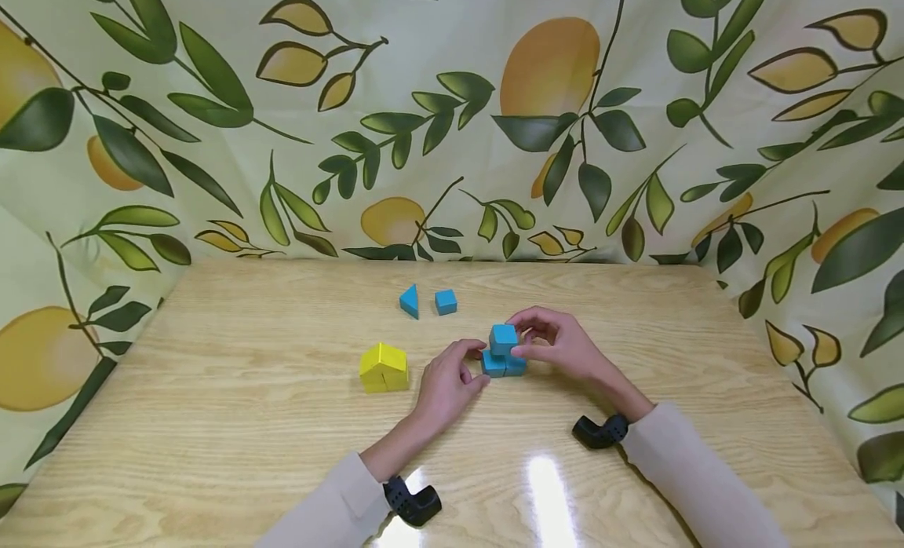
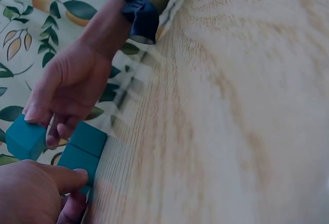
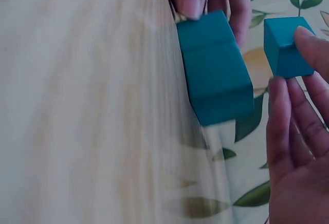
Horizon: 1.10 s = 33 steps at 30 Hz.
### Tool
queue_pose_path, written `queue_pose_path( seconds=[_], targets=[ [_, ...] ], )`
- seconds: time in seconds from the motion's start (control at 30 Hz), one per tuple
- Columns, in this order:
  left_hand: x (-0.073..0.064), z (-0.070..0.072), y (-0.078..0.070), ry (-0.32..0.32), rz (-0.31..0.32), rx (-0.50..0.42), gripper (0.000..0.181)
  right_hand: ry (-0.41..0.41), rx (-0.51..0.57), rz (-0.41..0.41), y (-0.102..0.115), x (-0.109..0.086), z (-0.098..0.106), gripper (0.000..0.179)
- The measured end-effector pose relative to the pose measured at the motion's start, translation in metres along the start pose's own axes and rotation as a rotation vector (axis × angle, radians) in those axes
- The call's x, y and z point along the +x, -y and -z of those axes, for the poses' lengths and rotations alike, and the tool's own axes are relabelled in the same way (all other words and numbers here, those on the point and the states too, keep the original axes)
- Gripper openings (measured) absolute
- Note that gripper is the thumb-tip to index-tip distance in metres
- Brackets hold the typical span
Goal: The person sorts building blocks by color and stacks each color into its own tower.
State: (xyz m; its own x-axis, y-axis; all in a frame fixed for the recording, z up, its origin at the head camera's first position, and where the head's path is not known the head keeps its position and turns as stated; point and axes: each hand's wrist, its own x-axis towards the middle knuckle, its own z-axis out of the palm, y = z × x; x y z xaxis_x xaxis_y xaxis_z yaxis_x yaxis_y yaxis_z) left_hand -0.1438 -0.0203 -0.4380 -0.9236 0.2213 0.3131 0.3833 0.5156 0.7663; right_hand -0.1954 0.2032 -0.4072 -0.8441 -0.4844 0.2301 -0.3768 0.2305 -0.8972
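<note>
My right hand pinches a blue cube between thumb and fingers. In the right wrist view the raised cube is apart from the blocks below. Two blue blocks sit side by side on the table, the left one touching the right one. My left hand grips the left block with thumb and fingertip. The left wrist view shows my left thumb against that block; part of the block is hidden behind the hand.
A yellow house-shaped group of blocks stands left of my left hand. Farther back on the wooden table are a blue triangular block and another blue cube. A leaf-and-fruit patterned cloth hangs behind the table.
</note>
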Motion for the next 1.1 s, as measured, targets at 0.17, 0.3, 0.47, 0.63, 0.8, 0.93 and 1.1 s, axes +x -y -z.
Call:
queue_pose_path(
  seconds=[0.17,0.3,0.47,0.63,0.8,0.93,1.1],
  targets=[
    [-0.001,0.001,-0.001,0.007,0.010,0.000,0.043,0.007,-0.049,0.026,0.012,-0.004,-0.006,0.033],
    [-0.002,0.001,-0.001,0.015,0.022,0.000,0.043,0.009,-0.051,0.030,0.024,-0.007,-0.009,0.031],
    [-0.001,0.002,-0.001,0.021,0.031,-0.006,0.043,0.019,-0.046,0.014,0.025,-0.009,-0.012,0.032],
    [0.000,0.004,-0.003,0.024,0.036,-0.020,0.042,0.022,-0.047,0.009,0.023,-0.007,-0.012,0.033],
    [0.001,0.006,-0.002,0.029,0.043,-0.028,0.042,0.036,-0.053,0.007,0.021,-0.005,-0.014,0.033],
    [0.001,0.006,-0.002,0.035,0.041,-0.037,0.042,0.036,-0.051,-0.001,0.019,-0.005,-0.015,0.033],
    [0.000,0.005,-0.003,0.038,0.041,-0.056,0.041,0.028,-0.052,-0.014,0.019,-0.007,-0.016,0.032]
  ],
)
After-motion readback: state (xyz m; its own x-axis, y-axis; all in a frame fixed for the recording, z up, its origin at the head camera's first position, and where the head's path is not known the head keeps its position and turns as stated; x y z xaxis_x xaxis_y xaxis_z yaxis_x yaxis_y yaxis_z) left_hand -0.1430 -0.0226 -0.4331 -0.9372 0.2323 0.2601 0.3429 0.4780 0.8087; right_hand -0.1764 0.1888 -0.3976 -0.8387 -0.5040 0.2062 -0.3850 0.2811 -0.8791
